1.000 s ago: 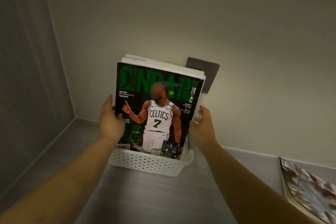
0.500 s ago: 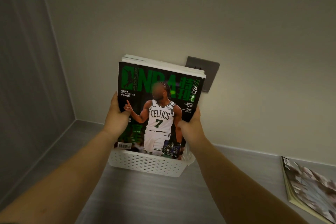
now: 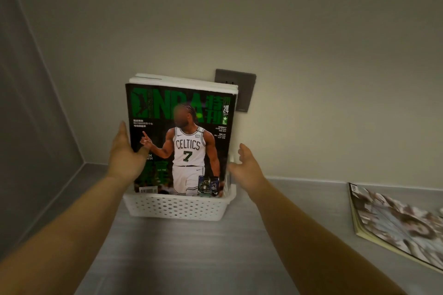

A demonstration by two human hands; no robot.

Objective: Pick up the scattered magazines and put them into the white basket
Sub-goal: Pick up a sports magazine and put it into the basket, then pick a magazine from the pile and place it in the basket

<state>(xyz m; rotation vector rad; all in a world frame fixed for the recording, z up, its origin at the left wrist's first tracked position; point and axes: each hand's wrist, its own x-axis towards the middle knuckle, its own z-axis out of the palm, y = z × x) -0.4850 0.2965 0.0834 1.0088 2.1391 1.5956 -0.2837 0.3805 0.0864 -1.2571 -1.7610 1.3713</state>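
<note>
A white perforated basket [image 3: 177,207] stands on the grey surface against the wall. Several magazines stand upright in it, the front one a black and green basketball magazine [image 3: 182,141]. My left hand [image 3: 124,155] holds that magazine's left edge, thumb on the cover and fingers behind. My right hand [image 3: 247,166] is just off the stack's right edge, fingers spread, holding nothing. One more magazine [image 3: 393,225] lies flat on the surface at the far right, partly cut off by the frame.
A dark wall socket plate [image 3: 242,88] sits on the wall behind the stack. A side wall [image 3: 31,127] closes the corner at the left. The grey countertop [image 3: 191,254] stretches toward me between my forearms.
My right hand has let go of the magazines' right edge and moved slightly right, fingers spread. The left hand stays on the left edge. The view moved closer.
</note>
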